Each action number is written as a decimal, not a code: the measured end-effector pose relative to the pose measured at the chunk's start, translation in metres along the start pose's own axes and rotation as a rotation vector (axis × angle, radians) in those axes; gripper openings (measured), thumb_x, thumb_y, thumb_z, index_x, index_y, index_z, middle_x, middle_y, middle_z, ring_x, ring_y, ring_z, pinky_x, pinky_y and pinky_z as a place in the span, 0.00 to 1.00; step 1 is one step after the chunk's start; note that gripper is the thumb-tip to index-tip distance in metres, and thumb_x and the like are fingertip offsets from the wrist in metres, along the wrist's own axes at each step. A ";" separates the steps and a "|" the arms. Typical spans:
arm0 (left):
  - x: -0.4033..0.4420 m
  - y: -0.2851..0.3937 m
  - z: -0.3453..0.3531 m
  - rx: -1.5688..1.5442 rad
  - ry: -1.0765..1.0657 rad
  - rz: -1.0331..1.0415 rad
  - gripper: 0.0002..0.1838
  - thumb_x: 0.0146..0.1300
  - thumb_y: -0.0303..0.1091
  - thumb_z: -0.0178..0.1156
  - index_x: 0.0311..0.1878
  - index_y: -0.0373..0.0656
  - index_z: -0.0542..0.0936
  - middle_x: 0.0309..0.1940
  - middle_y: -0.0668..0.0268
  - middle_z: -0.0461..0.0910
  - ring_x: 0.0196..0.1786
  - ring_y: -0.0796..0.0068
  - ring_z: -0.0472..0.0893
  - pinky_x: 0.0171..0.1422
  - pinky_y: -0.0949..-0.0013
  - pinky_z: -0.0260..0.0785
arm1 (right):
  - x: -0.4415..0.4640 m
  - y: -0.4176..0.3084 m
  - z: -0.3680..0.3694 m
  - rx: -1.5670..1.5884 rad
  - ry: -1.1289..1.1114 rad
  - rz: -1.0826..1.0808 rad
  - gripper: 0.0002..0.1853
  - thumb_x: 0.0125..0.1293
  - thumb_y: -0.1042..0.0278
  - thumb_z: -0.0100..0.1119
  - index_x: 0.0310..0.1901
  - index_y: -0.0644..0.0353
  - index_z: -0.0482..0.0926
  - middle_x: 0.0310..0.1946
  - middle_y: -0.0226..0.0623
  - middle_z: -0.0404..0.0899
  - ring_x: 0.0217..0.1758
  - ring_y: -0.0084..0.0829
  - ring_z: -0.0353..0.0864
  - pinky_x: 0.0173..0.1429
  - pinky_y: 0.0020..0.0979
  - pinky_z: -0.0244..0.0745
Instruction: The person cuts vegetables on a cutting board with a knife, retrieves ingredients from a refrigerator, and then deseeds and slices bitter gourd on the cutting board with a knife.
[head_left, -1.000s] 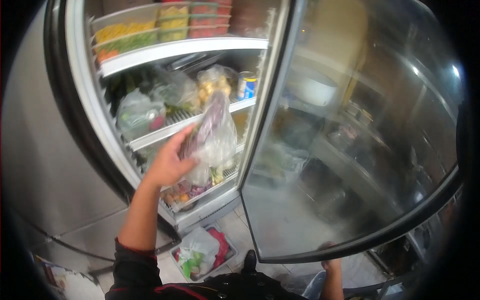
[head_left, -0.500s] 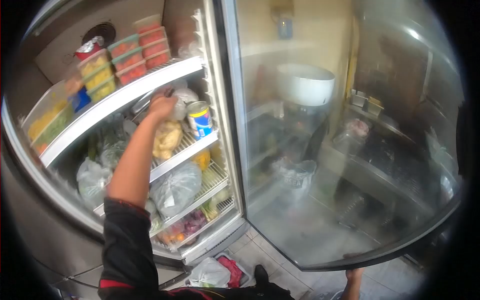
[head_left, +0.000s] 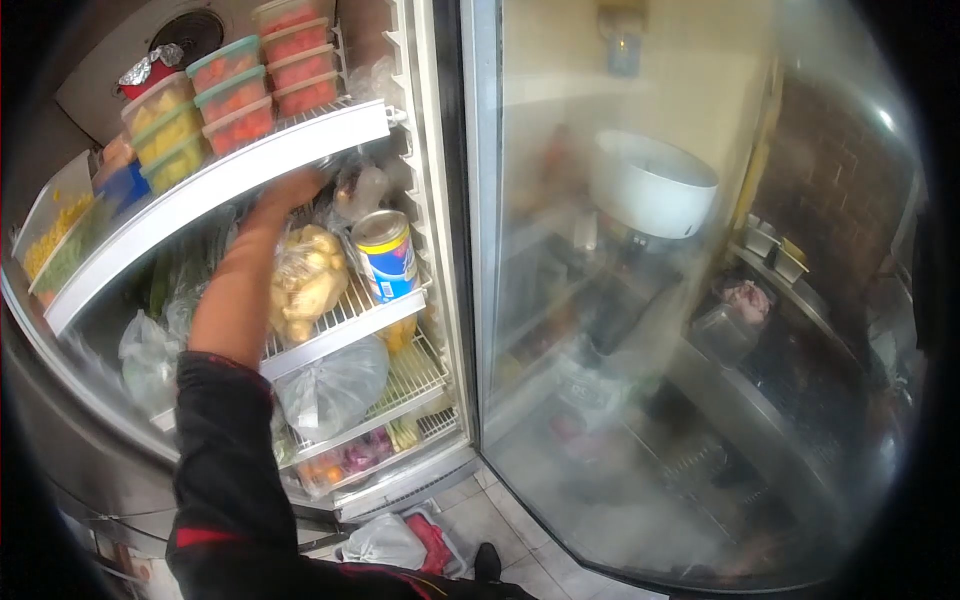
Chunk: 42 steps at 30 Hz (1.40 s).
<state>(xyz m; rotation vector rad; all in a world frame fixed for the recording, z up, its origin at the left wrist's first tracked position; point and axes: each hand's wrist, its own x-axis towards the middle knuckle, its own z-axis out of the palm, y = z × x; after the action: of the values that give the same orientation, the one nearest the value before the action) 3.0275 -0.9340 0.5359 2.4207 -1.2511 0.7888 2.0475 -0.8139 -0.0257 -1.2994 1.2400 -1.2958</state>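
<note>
My left hand reaches into the open fridge, just under the white front edge of the upper shelf. Its fingers are blurred and partly hidden, so what they touch is unclear. Close to it on the right is a clear plastic bag with something dark and pale inside. Below the hand lies a bag of pale yellow, lumpy food, possibly potatoes or ginger. Beside that bag a blue and yellow tin can stands upright at the shelf's right end. My right hand is out of view.
Stacked plastic tubs of red and yellow food fill the upper shelf. A knotted plastic bag sits lower down. The fogged glass door stands open at right. A crate with bags lies on the floor.
My left hand has gone deeper under the upper shelf, and its fingers show less. My right hand, earlier at the door's lower edge, has left the view. The camera has shifted.
</note>
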 end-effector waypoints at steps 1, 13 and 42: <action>0.001 -0.016 0.003 0.001 -0.003 -0.001 0.23 0.59 0.45 0.58 0.53 0.40 0.79 0.51 0.46 0.78 0.55 0.46 0.76 0.61 0.53 0.67 | 0.000 -0.003 0.001 -0.003 0.020 0.018 0.23 0.70 0.54 0.54 0.62 0.54 0.69 0.60 0.39 0.70 0.63 0.42 0.66 0.68 0.49 0.61; -0.085 -0.075 -0.050 0.113 -0.012 0.074 0.15 0.64 0.40 0.50 0.45 0.45 0.81 0.46 0.51 0.79 0.52 0.49 0.77 0.57 0.54 0.68 | 0.010 -0.025 0.020 -0.151 0.120 -0.039 0.19 0.68 0.50 0.54 0.55 0.51 0.72 0.51 0.32 0.75 0.54 0.39 0.72 0.64 0.52 0.66; -0.199 -0.091 -0.127 0.248 0.133 0.173 0.24 0.56 0.32 0.61 0.58 0.46 0.75 0.59 0.56 0.72 0.64 0.54 0.68 0.68 0.52 0.58 | -0.027 -0.120 0.096 0.505 -0.037 0.133 0.11 0.66 0.54 0.55 0.39 0.53 0.76 0.32 0.35 0.81 0.38 0.38 0.78 0.49 0.42 0.73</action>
<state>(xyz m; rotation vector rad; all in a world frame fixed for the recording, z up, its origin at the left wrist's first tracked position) 2.9669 -0.6894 0.5177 2.4196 -1.3961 1.1990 2.1514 -0.7806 0.0855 -0.8597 0.8774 -1.3679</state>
